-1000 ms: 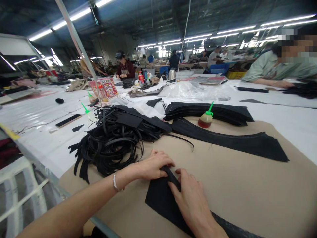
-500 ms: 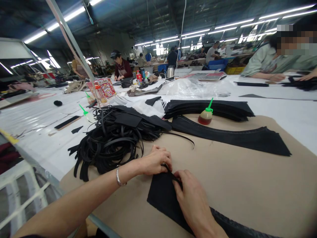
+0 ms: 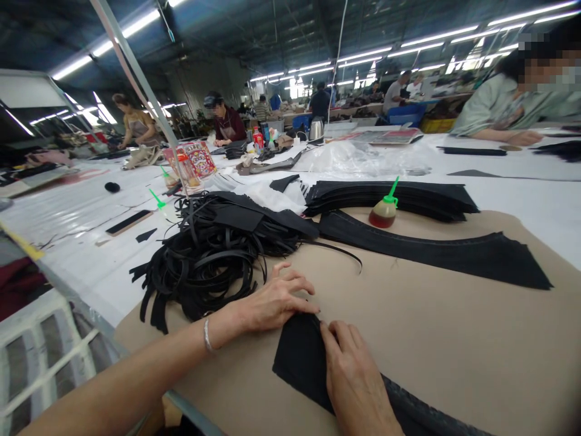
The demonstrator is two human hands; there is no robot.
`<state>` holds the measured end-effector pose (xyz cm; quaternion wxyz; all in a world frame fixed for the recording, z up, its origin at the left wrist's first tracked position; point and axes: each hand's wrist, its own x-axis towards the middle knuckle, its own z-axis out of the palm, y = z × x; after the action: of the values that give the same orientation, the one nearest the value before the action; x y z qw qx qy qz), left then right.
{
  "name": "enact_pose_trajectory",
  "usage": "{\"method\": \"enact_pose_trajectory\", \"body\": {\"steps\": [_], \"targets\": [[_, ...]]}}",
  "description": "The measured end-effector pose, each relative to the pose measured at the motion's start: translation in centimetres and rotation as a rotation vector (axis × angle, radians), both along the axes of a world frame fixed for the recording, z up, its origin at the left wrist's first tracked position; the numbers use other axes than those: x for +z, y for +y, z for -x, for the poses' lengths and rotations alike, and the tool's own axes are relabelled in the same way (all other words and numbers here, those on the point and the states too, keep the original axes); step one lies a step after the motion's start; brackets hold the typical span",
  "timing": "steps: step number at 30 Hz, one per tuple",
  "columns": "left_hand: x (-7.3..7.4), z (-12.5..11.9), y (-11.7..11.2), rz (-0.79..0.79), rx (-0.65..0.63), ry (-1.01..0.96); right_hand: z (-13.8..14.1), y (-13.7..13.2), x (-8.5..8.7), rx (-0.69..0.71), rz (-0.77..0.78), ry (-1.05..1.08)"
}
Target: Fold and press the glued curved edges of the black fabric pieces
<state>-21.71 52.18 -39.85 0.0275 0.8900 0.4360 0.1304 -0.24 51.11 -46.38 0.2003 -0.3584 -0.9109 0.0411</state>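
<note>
A long, curved black strip-shaped panel (image 3: 299, 354) of leather-like material lies on the tan board, its wide end toward my left hand and a rough edge running off to the lower right. My left hand (image 3: 275, 301), with a silver bracelet at the wrist, rests at the top corner of that end. Its fingers are spread, and one fingertip touches the edge. Over the panel's upper edge, my right hand (image 3: 356, 369) is closed, fingers together and pressing the edge; part of the panel is hidden beneath it.
Tangled black strips (image 3: 204, 260) are heaped beyond my left hand. Behind lie another curved panel (image 3: 436, 248), a stack of panels (image 3: 394, 203) and a squeeze bottle (image 3: 384, 212) with a green nozzle. A tan board (image 3: 454, 339) covers the front. A co-worker (image 3: 492, 112) sits at right.
My left hand's fingers have spread from a pinch at the panel's edge. My right hand has shifted slightly down, and the edge lies flatter. The view has turned slightly left.
</note>
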Motion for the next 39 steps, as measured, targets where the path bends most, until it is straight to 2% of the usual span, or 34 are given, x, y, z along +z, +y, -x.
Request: {"method": "enact_pose_trajectory", "body": {"steps": [4,9,13,16,20,26,33,39], "targets": [[-0.9,-0.5,-2.4,-0.021,0.124,-0.062,-0.2,-0.1,-0.5,0.016,-0.057,0.009],[-1.7,-1.0,-4.2,0.006,0.171,-0.026,-0.4,-0.1,-0.1,0.032,-0.03,-0.005],[-1.8,-1.2,-4.5,-0.007,0.19,0.001,-0.2,0.0,0.9,-0.004,0.108,-0.014],[-2.1,-1.4,-4.6,-0.022,0.198,0.02,-0.1,0.2,1.2,-0.013,0.157,0.001],[-2.5,-1.5,-4.8,-0.052,0.199,0.029,-0.3,0.3,0.9,0.01,0.123,-0.008],[-2.6,-1.5,-5.0,-0.079,0.225,0.074,-0.5,0.4,1.6,0.044,-0.064,-0.083],[-2.9,-1.6,-5.1,-0.076,0.242,0.06,0.1,1.4,2.9,0.019,0.047,-0.11],[-3.0,-1.5,-5.4,-0.069,0.244,0.05,0.8,1.3,3.0,0.032,0.002,-0.208]]}}
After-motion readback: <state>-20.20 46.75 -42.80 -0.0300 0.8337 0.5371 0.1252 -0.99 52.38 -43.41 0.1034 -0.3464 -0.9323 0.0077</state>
